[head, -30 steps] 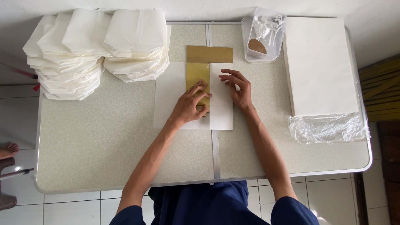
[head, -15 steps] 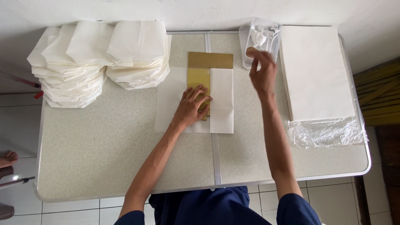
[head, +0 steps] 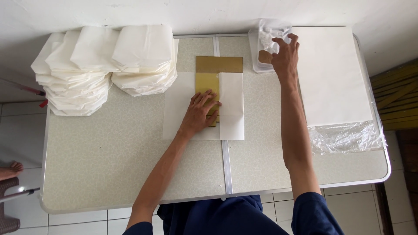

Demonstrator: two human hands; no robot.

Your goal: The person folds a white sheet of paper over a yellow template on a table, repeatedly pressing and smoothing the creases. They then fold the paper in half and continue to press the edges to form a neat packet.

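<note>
A white paper sheet (head: pixel 178 104) lies at the table's middle, its right side folded over a gold-brown flat template (head: pixel 218 64). My left hand (head: pixel 201 111) presses flat on the template and the paper, fingers spread. My right hand (head: pixel 285 54) reaches to the far right of the template, over a clear plastic tub (head: pixel 257 65) that holds crumpled plastic and a brown piece; its fingers are apart and hold nothing that I can see.
Piles of folded white paper bags (head: pixel 104 65) fill the table's far left. A stack of white sheets (head: pixel 333 74) on clear plastic wrap (head: pixel 348 137) lies at the right. The speckled folding table (head: pixel 109 161) stands against a white wall. A person's foot (head: pixel 8 169) shows at the left edge.
My right hand left the folded paper and moved up and right to the plastic tub. My left hand has stayed on the template.
</note>
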